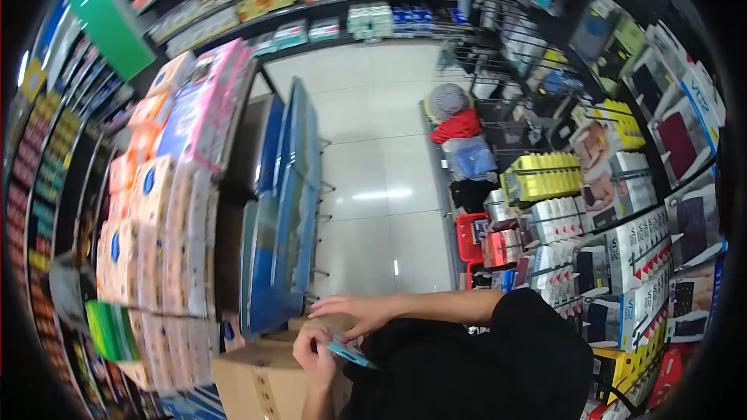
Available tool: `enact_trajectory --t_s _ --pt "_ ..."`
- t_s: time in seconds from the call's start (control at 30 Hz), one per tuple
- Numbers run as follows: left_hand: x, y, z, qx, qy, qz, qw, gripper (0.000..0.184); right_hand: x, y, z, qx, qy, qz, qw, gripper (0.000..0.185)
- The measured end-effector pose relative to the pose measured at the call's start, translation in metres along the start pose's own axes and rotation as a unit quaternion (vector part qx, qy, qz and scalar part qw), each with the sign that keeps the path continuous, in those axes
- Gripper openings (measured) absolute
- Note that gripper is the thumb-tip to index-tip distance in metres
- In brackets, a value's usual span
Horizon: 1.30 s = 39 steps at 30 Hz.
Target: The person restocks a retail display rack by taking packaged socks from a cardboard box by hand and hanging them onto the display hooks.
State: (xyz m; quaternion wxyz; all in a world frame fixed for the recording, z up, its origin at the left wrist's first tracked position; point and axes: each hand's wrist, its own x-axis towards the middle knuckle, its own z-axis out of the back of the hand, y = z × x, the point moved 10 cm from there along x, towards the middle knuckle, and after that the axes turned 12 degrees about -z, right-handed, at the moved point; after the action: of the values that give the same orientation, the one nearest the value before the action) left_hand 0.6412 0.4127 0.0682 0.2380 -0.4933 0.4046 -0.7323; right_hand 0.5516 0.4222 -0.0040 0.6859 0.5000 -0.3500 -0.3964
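My left hand (313, 351) is low in the view, its fingers closed on one end of a small light-blue, narrow object (352, 353). The kind of object is not clear. Just above it is my right hand (354, 314), with its fingers stretched out to the left and its thumb pointing down close to the object. Whether the thumb touches it I cannot tell. A cardboard box (243, 389) with a strip of printed tape stands beside and below my left hand. My black clothing hides part of the area under the hands.
Tall stacks of packaged tissues (156, 241) rise on the left, with blue panels (288, 210) beside them. Racks of boxed goods (622, 264) line the right, with a red basket (469, 239) at their foot. A tiled aisle floor (373, 155) runs between, up to stocked shelves (311, 8).
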Motion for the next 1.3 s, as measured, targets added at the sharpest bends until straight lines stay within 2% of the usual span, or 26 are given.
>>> enact_trajectory --t_s 0.03,0.1,0.13,0.17,0.2,0.23,0.27,0.33,0.37,0.43,0.47,0.5,0.57,0.6,0.63,0.7,0.73,0.83,0.87,0.97,1.03,1.1,1.13,1.23,1.27,1.3 --pt "0.014 0.021 -0.020 -0.128 0.002 0.067 0.989 0.015 -0.008 -0.004 0.021 0.001 -0.019 -0.008 1.000 0.079" --pt "0.048 0.037 -0.062 -0.182 0.051 0.086 0.978 0.019 -0.025 -0.006 0.064 0.021 -0.071 0.006 0.997 0.079" --pt "0.063 0.046 -0.086 -0.251 0.079 0.083 0.961 0.021 -0.027 -0.020 0.077 0.051 -0.057 -0.046 0.996 0.078" --pt "0.076 0.052 -0.109 -0.319 0.105 0.080 0.939 0.024 -0.033 -0.022 0.093 0.046 -0.076 -0.050 0.995 0.078" --pt "0.087 0.061 -0.129 -0.363 0.129 0.095 0.918 0.028 -0.040 -0.036 0.108 0.076 -0.093 -0.117 0.986 0.072" --pt "0.102 0.064 -0.145 -0.373 0.139 0.092 0.912 0.028 -0.048 -0.051 0.121 0.107 -0.108 -0.183 0.971 0.066" --pt "0.117 0.066 -0.161 -0.365 0.161 0.077 0.914 0.025 -0.051 -0.056 0.131 0.102 -0.120 -0.186 0.970 0.066" --pt "0.148 0.076 -0.188 -0.327 0.204 0.054 0.921 0.018 -0.059 -0.052 0.178 0.087 -0.249 -0.127 0.956 0.039" --pt "0.164 0.080 -0.201 -0.333 0.210 0.049 0.918 0.018 -0.061 -0.057 0.194 0.081 -0.257 -0.127 0.955 0.039" --pt "0.191 0.111 -0.222 -0.249 0.179 0.199 0.931 0.020 -0.065 -0.071 0.229 0.265 -0.285 -0.145 0.909 0.022" --pt "0.201 0.139 -0.233 -0.318 0.183 0.193 0.910 0.027 -0.066 -0.093 0.250 0.267 -0.333 -0.113 0.897 0.014" --pt "0.212 0.164 -0.242 -0.319 0.184 0.188 0.911 0.027 -0.064 -0.103 0.270 0.263 -0.334 -0.109 0.898 0.014" --pt "0.230 0.222 -0.261 -0.495 0.054 0.358 0.790 0.031 -0.075 -0.142 0.323 0.258 -0.438 -0.217 0.833 0.011" --pt "0.257 0.208 -0.278 -0.508 0.090 0.355 0.780 0.032 -0.076 -0.135 0.351 0.283 -0.497 -0.182 0.800 0.007" --pt "0.275 0.223 -0.287 -0.511 0.093 0.357 0.776 0.032 -0.068 -0.134 0.374 0.281 -0.502 -0.184 0.797 0.007" --pt "0.309 0.249 -0.302 -0.327 0.224 0.291 0.871 0.030 -0.067 -0.129 0.424 0.340 -0.584 -0.098 0.731 0.007" --pt "0.334 0.244 -0.312 -0.274 0.244 0.201 0.909 0.025 -0.062 -0.130 0.442 0.348 -0.598 -0.085 0.717 0.010" --pt "0.374 0.252 -0.342 -0.280 0.241 0.195 0.909 0.019 -0.055 -0.129 0.486 0.271 -0.582 -0.153 0.751 0.012" --pt "0.388 0.254 -0.356 -0.283 0.250 0.189 0.906 0.016 -0.056 -0.140 0.497 0.267 -0.585 -0.147 0.752 0.013" --pt "0.421 0.260 -0.397 -0.293 0.283 0.175 0.896 0.010 -0.062 -0.135 0.533 0.288 -0.620 -0.099 0.723 0.011" --pt "0.426 0.288 -0.413 -0.265 0.320 0.150 0.897 0.013 -0.068 -0.146 0.549 0.295 -0.649 -0.086 0.697 0.011" --pt "0.426 0.313 -0.430 -0.221 0.363 0.141 0.894 0.016 -0.075 -0.158 0.562 0.265 -0.660 -0.135 0.690 0.012" --pt "0.427 0.319 -0.439 -0.255 0.351 0.158 0.887 0.019 -0.075 -0.157 0.571 0.248 -0.661 -0.142 0.694 0.017" --pt "0.443 0.333 -0.457 -0.213 0.371 0.177 0.886 0.020 -0.075 -0.172 0.599 0.232 -0.674 -0.151 0.685 0.022" --pt "0.449 0.329 -0.465 -0.246 0.351 0.216 0.877 0.017 -0.077 -0.170 0.610 0.212 -0.682 -0.157 0.682 0.023" --pt "0.456 0.328 -0.471 -0.242 0.356 0.212 0.877 0.017 -0.078 -0.174 0.620 0.215 -0.685 -0.152 0.680 0.023"
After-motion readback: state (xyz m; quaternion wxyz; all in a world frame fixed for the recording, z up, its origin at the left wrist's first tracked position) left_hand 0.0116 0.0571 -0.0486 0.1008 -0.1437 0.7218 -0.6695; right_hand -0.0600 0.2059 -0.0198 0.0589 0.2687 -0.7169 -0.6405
